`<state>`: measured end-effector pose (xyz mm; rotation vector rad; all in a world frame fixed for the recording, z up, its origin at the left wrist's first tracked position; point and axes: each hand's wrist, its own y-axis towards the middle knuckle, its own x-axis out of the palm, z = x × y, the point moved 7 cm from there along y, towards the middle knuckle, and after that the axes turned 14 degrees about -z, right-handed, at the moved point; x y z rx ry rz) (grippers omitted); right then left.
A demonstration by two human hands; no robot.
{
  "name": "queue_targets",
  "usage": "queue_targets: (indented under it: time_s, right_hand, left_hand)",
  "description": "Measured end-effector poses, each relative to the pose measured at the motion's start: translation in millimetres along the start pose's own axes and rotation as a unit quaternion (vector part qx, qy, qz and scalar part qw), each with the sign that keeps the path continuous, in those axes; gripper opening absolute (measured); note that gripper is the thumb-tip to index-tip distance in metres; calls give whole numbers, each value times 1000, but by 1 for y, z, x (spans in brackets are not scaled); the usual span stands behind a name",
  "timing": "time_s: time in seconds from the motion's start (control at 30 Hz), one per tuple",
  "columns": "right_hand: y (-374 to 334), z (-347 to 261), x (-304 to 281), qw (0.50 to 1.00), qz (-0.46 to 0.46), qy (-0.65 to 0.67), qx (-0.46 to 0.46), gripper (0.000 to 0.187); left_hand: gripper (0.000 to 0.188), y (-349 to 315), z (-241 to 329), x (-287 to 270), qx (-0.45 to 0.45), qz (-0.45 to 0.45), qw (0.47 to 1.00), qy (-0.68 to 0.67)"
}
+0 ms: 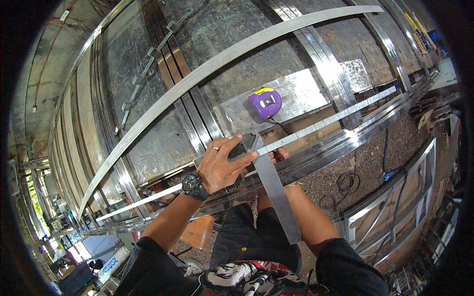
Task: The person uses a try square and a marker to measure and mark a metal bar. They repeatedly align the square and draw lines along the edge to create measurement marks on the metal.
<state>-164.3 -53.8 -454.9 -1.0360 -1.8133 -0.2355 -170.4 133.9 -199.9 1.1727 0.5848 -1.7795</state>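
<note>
My left hand (220,165), with a black watch (194,186) on its wrist, presses down on the dark part of a flat metal square (277,195) laid across a long narrow metal strip (323,123). Its index finger stretches to the strip, and its thumb is tucked beneath. The grey blade of the square points back toward my body. Evenly spaced marks cross the strip right of the blade. Beyond the blade, curled fingertips of my right hand (280,155) show beside the strip; the rest is hidden by the rail, and what they hold cannot be made out.
A purple and yellow tape measure (266,103) lies on a shiny metal plate (301,91) past the strip. A long curved metal bar (217,61) spans the frame on the worktop. Black cable (348,182) coils on gravel at right, near a welded metal frame (351,229).
</note>
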Motion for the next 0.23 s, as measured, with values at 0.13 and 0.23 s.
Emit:
queue_targets:
  time_s: [0.13, 0.23]
  right_hand:
    - [-4, -7, 15, 999, 9, -33, -30, 31]
    - [-4, -10, 23, 1000, 13, 14, -8, 33]
  left_hand:
    - [51, 0, 0, 1, 0, -7, 1000, 3]
    - [50, 0, -1, 1, 1, -8, 1000, 2]
